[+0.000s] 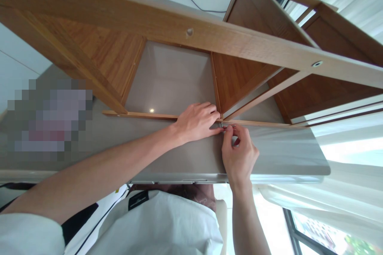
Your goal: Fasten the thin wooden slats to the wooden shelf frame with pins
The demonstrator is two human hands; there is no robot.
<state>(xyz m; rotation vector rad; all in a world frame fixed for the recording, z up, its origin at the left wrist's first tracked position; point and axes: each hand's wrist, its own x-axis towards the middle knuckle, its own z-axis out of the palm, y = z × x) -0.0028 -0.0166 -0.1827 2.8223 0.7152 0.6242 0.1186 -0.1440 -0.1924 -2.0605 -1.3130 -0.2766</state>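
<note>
Brown, open wooden frame on a smooth grey table.
From here, the left hand lies over its thin bottom rail, grip unclear; just beside, the right hand pinches a small, mostly hidden red object.

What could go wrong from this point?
The small red item in the right hand could slip and jab the left hand, which is close beside it. The wooden frame might shift if bumped, since both hands are down at its bottom rail.
</note>
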